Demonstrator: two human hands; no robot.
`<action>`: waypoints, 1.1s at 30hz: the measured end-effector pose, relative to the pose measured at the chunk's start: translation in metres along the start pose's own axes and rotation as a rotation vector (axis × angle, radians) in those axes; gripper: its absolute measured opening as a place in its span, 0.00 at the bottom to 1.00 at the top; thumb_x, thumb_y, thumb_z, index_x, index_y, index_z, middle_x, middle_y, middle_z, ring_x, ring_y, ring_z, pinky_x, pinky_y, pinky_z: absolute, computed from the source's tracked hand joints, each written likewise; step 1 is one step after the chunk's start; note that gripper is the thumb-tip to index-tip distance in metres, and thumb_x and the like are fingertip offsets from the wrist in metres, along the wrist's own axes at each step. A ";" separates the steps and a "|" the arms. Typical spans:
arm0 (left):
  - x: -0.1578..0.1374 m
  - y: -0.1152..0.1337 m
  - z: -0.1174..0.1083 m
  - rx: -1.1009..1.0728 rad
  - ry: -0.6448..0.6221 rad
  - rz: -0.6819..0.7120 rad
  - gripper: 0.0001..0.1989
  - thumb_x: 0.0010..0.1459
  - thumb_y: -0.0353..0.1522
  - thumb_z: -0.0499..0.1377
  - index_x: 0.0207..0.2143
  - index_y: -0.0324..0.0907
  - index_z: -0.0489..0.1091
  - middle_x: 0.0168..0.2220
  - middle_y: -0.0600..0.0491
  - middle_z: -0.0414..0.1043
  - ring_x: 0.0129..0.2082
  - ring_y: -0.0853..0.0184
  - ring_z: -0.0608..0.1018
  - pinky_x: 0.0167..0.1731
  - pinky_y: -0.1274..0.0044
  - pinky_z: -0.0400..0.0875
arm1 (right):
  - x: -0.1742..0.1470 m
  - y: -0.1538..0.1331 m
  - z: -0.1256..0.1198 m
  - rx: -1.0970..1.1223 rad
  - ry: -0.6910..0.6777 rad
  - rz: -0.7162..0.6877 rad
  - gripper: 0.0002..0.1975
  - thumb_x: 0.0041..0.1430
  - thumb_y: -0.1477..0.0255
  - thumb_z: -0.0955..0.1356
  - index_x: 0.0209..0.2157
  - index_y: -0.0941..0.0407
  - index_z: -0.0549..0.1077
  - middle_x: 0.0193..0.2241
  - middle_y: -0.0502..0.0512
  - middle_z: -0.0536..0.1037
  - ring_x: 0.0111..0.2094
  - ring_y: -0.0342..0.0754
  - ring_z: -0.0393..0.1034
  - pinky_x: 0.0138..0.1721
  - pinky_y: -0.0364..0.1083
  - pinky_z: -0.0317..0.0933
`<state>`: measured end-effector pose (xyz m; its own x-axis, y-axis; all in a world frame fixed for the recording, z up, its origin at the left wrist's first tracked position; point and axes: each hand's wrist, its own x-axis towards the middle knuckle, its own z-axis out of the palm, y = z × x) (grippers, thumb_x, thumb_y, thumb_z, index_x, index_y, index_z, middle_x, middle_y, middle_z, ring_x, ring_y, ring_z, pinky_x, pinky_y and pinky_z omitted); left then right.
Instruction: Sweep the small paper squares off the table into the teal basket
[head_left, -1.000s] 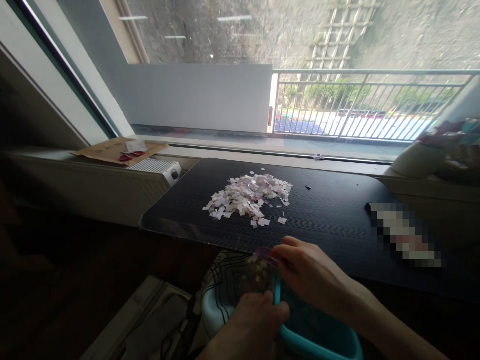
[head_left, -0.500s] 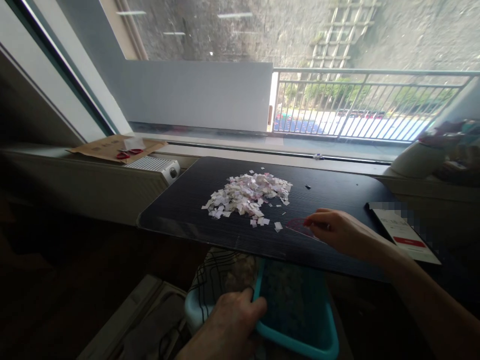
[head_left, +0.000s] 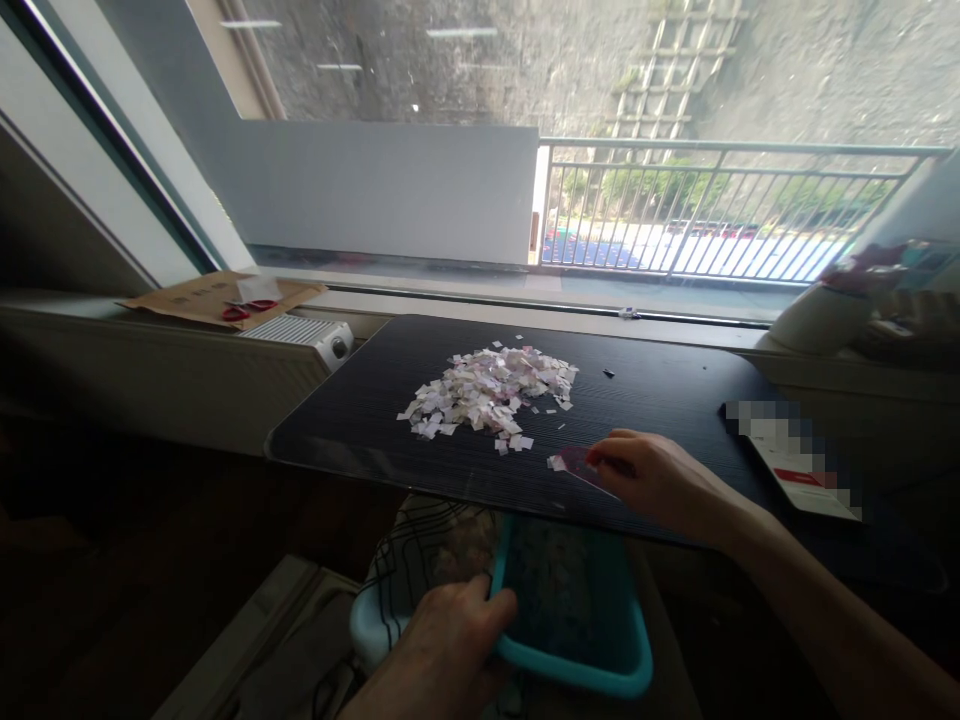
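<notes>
My left hand (head_left: 457,635) is closed around the left rim of a turquoise plastic basin (head_left: 639,640), held just below the table's front edge. Small light scraps lie dimly inside it. Over the black tabletop (head_left: 660,385), my right hand (head_left: 660,480) pinches a thin, see-through pinkish plastic sheet (head_left: 575,463); its exact kind is unclear. The sheet's left edge touches a few small paper pieces (head_left: 556,463). Further left, a loose heap of cut paper pieces (head_left: 491,390) spreads across the table, white with some pink.
A phone (head_left: 802,470) lies on the table's right side, near my right forearm. Red-handled scissors (head_left: 251,309) rest on a brown paper envelope (head_left: 195,300) on the left sill. A patterned cloth (head_left: 401,545) is left of the basin. A small dark piece (head_left: 609,373) lies behind the heap.
My right hand has moved left and slightly nearer with the plastic sheet, now meeting the stray paper pieces. The left hand keeps its hold on the basin, and the whole view has shifted slightly.
</notes>
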<state>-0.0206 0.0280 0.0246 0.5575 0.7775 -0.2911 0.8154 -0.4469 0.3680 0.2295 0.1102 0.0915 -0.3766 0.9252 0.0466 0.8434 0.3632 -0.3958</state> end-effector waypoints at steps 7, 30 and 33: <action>0.009 0.009 0.001 0.065 -0.075 -0.002 0.09 0.49 0.30 0.60 0.35 0.45 0.66 0.35 0.51 0.70 0.33 0.57 0.75 0.30 0.74 0.67 | 0.000 -0.015 0.009 0.019 0.002 -0.025 0.11 0.59 0.72 0.61 0.32 0.53 0.75 0.30 0.50 0.74 0.28 0.41 0.65 0.28 0.40 0.52; 0.010 0.013 0.014 0.045 0.028 0.060 0.06 0.51 0.30 0.58 0.34 0.46 0.65 0.32 0.53 0.68 0.32 0.60 0.74 0.29 0.75 0.66 | -0.006 -0.015 0.011 -0.075 0.084 0.071 0.12 0.59 0.71 0.60 0.31 0.56 0.74 0.30 0.53 0.74 0.28 0.43 0.66 0.30 0.42 0.54; 0.011 0.013 0.014 0.039 0.030 0.057 0.07 0.50 0.30 0.59 0.33 0.46 0.65 0.32 0.53 0.68 0.31 0.60 0.74 0.29 0.74 0.67 | -0.006 -0.017 0.011 -0.064 0.054 0.066 0.13 0.59 0.71 0.59 0.30 0.56 0.74 0.29 0.52 0.74 0.28 0.43 0.66 0.30 0.42 0.54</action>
<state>-0.0021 0.0242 0.0137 0.5983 0.7633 -0.2436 0.7886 -0.5070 0.3479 0.2135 0.0972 0.0873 -0.2993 0.9514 0.0727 0.8891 0.3058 -0.3406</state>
